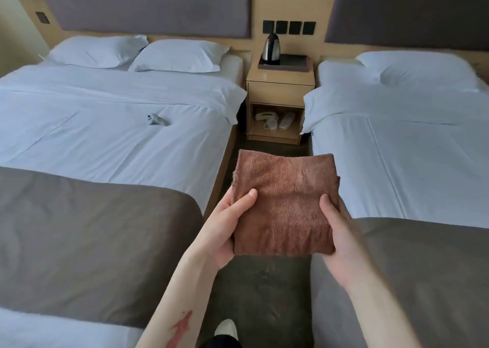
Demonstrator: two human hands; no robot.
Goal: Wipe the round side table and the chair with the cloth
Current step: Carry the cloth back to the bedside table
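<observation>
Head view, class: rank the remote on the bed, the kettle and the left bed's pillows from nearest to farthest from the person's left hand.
From the left hand:
1. Remote, on the left bed's white cover.
2. Kettle, on the nightstand between the beds.
3. Pillows, at the left bed's head; too close to the kettle to rank firmly.

A hotel bedroom: two made beds (111, 101) flank a nightstand (280, 83) holding a kettle (271, 48).

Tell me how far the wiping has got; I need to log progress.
Nothing looks wiped yet. In hand: the folded brown cloth, held in the air by the left hand and the right hand in the aisle between two beds. Neither the round side table nor the chair is in view; only a square nightstand with a kettle. So both wipes appear to be left.
</observation>
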